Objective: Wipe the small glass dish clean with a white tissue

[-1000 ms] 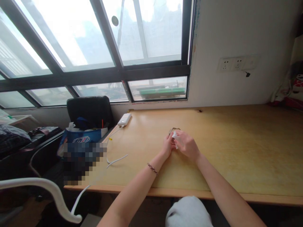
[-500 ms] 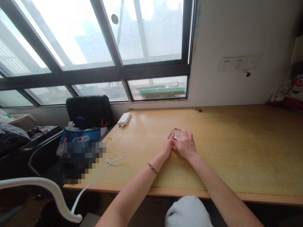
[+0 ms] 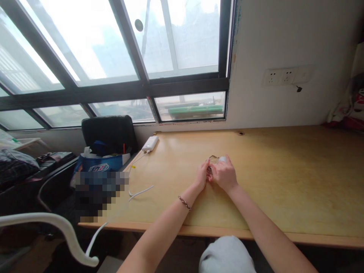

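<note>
A small dark-rimmed object (image 3: 213, 157), too covered for me to name, is between the person's two hands, out over the middle of the tabletop (image 3: 284, 182); whether it touches the wood I can't tell. The left hand (image 3: 202, 175) has its fingers curled round the near side of it, and the right hand (image 3: 226, 176) pinches a scrap of white tissue (image 3: 222, 159) against it, the two hands close together. A braided bracelet (image 3: 184, 203) circles the left wrist. Over by the tabletop's left edge lies a white power bank (image 3: 150, 143) with a white cable (image 3: 143, 192) plugged in. Past that edge, a blue bag (image 3: 104, 163) sits before a black chair back (image 3: 109, 132), below the window (image 3: 182, 45).
</note>
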Available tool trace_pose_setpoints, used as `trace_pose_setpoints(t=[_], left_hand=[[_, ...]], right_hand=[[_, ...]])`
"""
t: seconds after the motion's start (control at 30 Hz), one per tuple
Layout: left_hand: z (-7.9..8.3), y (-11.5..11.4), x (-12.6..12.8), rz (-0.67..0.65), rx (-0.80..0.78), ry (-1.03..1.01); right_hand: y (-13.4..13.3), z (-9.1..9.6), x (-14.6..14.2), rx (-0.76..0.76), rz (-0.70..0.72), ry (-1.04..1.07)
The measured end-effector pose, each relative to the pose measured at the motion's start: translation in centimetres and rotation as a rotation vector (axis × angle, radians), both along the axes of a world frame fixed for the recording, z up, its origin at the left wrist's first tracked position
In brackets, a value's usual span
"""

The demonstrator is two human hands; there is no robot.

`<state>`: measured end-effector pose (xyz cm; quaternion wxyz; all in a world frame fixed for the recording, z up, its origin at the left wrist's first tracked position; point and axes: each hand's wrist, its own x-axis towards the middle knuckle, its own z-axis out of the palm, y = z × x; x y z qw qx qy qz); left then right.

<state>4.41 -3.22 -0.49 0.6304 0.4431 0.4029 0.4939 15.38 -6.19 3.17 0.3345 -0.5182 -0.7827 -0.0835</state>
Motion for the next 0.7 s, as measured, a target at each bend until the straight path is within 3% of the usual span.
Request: trace_pose_setpoints(t=[0.13, 0.3, 0.43, 0.6, 0.7], left_hand=[[0.2, -0.1, -0.1, 0.131, 0.063, 0.065], [0.3, -0.5, -0.2, 0.291, 0.243, 0.234], [0.6, -1.2, 0.3, 0.245, 0.380, 0.270], [1.7, -2.2, 1.0, 0.192, 0.550, 0.211], [1.8, -1.7, 0.9, 0.197, 0.432, 0.022]], right_hand=[[-0.3, -0.2, -1.3, 0.028, -0.035, -0.034], [0.2, -0.6, -0.8, -0.153, 0.022, 0.065], [0.8, -1.1, -0.1, -0.420, 0.028, 0.584], [1.1, -1.2, 0.2, -0.591, 0.424, 1.375], [1.4, -0.9, 0.5, -0.633, 0.595, 1.652]])
